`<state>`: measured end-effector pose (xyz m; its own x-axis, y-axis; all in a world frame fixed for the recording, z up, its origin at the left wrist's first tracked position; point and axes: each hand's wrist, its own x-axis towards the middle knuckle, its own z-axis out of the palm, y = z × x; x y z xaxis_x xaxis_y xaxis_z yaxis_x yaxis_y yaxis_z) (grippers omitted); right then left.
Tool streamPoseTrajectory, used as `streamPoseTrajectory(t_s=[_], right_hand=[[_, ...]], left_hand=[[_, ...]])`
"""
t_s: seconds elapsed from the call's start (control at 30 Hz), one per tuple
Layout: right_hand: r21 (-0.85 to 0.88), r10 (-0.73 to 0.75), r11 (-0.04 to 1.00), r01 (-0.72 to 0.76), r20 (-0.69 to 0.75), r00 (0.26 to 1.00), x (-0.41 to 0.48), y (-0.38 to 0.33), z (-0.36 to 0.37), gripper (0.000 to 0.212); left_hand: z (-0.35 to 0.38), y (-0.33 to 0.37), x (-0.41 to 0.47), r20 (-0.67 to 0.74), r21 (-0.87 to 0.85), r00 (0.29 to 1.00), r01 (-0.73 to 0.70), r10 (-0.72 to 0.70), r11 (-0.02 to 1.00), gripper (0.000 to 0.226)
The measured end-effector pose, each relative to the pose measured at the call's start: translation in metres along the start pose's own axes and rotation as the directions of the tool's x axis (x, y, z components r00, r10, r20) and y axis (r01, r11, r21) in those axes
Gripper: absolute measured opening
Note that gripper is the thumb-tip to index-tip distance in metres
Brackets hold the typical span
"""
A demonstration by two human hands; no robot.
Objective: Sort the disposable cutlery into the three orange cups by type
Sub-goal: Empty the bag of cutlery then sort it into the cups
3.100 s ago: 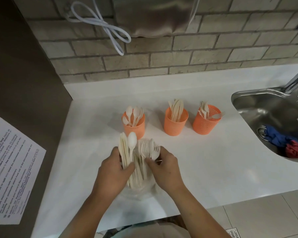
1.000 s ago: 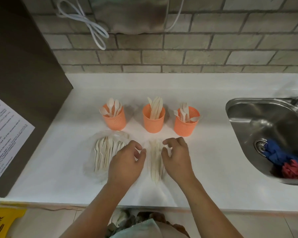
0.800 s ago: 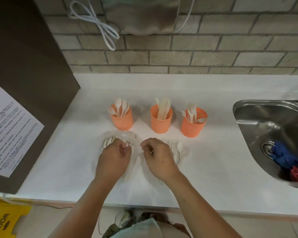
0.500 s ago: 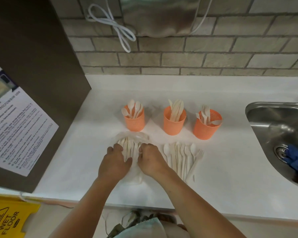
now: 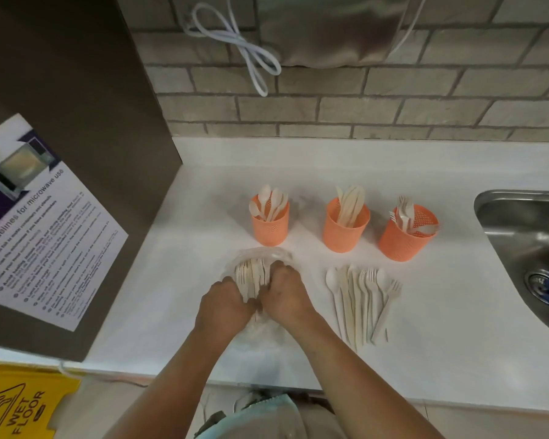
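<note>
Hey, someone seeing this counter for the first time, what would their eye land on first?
Three orange plastic cups stand in a row at the back of the white counter, holding spoons, knives and forks, left to right. Before the left cup, the left hand and right hand hold a clear plastic bag of pale cutlery, with a loose fan of cutlery lying to their right.

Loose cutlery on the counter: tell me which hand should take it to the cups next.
Right, probably. The loose cutlery lies to the right of the right hand, farther from the left hand. Both hands grip the bagged cutlery, so the left would have to cross over.
</note>
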<state>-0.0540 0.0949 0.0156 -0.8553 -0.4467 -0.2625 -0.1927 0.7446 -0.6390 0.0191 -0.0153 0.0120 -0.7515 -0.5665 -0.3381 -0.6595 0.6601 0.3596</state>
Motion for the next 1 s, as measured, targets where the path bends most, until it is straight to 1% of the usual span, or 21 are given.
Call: streamPoseTrajectory(t_s=[0.1,0.2,0.3,0.37,0.53,0.6,0.67,0.77,0.8,0.87,0.93,1.0], right_hand=[[-0.024,0.026,0.999,-0.027,-0.023,0.999,0.001,-0.008,0.008,0.040],[0.052,0.037,0.998,-0.036,-0.003,0.999,0.004,-0.015,0.014,0.044],[0.107,0.053,0.993,-0.051,-0.012,0.999,0.005,-0.014,0.018,0.045],[0.088,0.057,0.995,-0.056,-0.017,0.998,0.002,-0.013,0.021,0.040],[0.078,0.071,0.994,-0.075,0.049,0.996,0.009,-0.015,0.023,0.024],[0.081,0.067,0.994,-0.072,0.067,0.995,0.011,-0.015,0.024,0.015],[0.112,0.070,0.991,-0.077,0.067,0.995,0.009,-0.014,0.025,0.006],[0.192,0.068,0.979,-0.075,0.043,0.997,0.006,-0.011,0.017,0.014],[0.218,0.063,0.973,-0.074,0.056,0.996,0.005,-0.010,0.012,0.021],[0.269,0.063,0.959,-0.089,0.104,0.993,0.003,-0.009,0.004,0.032],[0.340,0.081,0.931,-0.132,0.160,0.984,0.001,-0.005,-0.002,0.036],[0.411,0.092,0.895,-0.174,0.212,0.973,-0.001,-0.003,-0.006,0.038]], left_hand=[[0.000,-0.005,0.000,-0.017,-0.024,1.000,0.003,-0.004,1.000,0.049],[0.000,-0.006,0.000,-0.023,-0.059,1.000,-0.014,0.013,0.998,0.044],[-0.002,-0.008,0.002,-0.021,-0.087,1.000,0.007,-0.008,0.996,0.055],[-0.003,-0.009,0.002,-0.012,-0.102,1.000,0.009,-0.011,0.995,0.056],[-0.005,-0.010,0.000,-0.037,-0.095,0.999,-0.041,0.038,0.995,0.045],[-0.004,-0.011,-0.001,-0.044,-0.103,0.998,-0.043,0.039,0.994,0.048],[-0.004,-0.010,-0.003,-0.053,-0.119,0.998,-0.037,0.031,0.992,0.056],[-0.005,-0.010,-0.003,-0.059,-0.137,0.998,-0.021,0.013,0.990,0.064],[-0.006,-0.010,-0.002,-0.057,-0.135,0.998,-0.025,0.018,0.991,0.065],[-0.006,-0.013,0.000,-0.049,-0.137,0.998,-0.031,0.025,0.990,0.065],[-0.006,-0.016,0.002,-0.029,-0.137,0.999,-0.035,0.031,0.990,0.062],[-0.006,-0.017,0.003,-0.001,-0.103,0.999,-0.040,0.040,0.994,0.056]])
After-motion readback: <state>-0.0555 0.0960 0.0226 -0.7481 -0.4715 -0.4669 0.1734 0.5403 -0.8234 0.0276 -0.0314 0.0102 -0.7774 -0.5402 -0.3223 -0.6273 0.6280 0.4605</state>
